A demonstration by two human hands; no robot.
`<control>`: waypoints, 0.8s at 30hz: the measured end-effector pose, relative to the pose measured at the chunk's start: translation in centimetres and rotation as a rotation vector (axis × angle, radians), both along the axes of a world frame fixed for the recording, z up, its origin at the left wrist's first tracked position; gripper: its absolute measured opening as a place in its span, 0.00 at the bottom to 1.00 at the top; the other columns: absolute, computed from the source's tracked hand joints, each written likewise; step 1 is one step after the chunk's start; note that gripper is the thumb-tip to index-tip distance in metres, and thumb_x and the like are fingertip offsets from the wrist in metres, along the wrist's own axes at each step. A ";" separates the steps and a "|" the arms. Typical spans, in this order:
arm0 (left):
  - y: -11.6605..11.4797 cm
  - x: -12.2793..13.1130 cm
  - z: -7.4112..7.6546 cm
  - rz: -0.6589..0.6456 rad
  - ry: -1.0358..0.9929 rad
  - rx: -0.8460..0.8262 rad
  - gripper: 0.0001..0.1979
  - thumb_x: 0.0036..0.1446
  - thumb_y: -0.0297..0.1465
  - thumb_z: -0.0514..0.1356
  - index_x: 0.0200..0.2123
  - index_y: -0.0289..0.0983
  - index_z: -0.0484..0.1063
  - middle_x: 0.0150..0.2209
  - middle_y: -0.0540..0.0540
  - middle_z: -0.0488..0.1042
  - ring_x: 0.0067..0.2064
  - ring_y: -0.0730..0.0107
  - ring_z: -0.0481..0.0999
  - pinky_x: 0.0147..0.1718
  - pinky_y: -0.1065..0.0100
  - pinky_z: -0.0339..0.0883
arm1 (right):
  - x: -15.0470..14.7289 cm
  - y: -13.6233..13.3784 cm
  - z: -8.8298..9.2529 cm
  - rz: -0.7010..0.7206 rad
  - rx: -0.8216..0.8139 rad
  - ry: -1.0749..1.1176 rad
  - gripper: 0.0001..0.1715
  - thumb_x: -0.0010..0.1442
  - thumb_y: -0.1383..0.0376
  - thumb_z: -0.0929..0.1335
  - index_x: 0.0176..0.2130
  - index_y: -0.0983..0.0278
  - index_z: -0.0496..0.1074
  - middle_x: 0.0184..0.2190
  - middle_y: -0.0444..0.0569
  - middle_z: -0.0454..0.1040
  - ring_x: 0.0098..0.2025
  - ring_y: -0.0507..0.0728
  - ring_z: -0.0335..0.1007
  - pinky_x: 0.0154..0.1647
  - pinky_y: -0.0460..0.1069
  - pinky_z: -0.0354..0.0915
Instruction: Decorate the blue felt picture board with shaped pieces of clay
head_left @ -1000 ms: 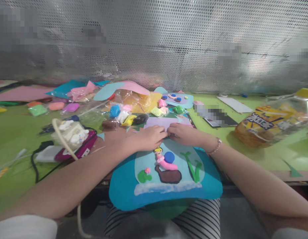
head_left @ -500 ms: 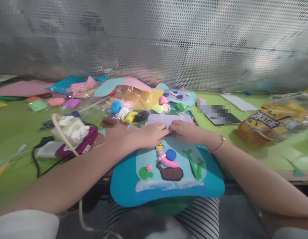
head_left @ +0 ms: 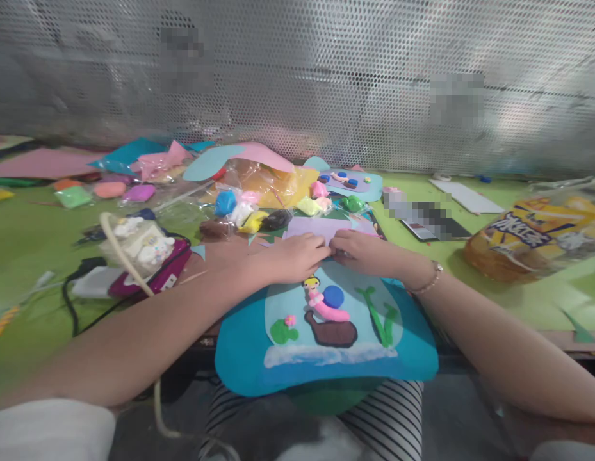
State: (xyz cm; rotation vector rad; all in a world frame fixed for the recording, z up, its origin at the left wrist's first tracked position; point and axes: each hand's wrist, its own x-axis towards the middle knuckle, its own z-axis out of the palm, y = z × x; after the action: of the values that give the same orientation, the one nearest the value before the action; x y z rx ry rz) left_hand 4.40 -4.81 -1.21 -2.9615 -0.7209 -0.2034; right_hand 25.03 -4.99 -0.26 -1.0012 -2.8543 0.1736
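The left hand (head_left: 301,256) and right hand (head_left: 357,251) meet at the 12 o'clock side of the blue card picture (head_left: 239,346), fingers curled inward, tips almost together. Whether they pinch anything cannot be told. The picture lies directly before the wearer, its 6 o'clock edge overhanging the counter (head_left: 494,307).

Handling: the card should be light and flexible; the pink clay figure (head_left: 332,314) is probably soft and easily dented. Grip the bare blue margin at 3 and 9 o'clock (clear of the white strip (head_left: 326,356), which may smear).

Beyond, a lilac sheet (head_left: 316,226) lies at 12, clay packets (head_left: 225,203) at 11.

Visibility limits: the fingertips conceal their contact point; the bottle (head_left: 532,240) at 2 is cut off by the frame.
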 end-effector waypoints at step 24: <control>0.3 -0.1 -0.6 -0.005 0.010 0.051 0.10 0.61 0.28 0.50 0.42 0.34 0.67 0.41 0.42 0.67 0.41 0.64 0.66 0.36 0.65 0.60 | 0.1 0.0 0.0 0.004 0.005 0.005 0.07 0.58 0.73 0.61 0.36 0.67 0.68 0.34 0.53 0.66 0.37 0.57 0.64 0.41 0.52 0.61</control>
State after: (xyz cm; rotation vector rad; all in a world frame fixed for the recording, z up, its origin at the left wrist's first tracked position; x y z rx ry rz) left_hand 4.30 -4.51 -1.79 -2.9138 -0.6968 -0.2042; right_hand 25.09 -4.97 -0.27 -0.9933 -2.8507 0.1682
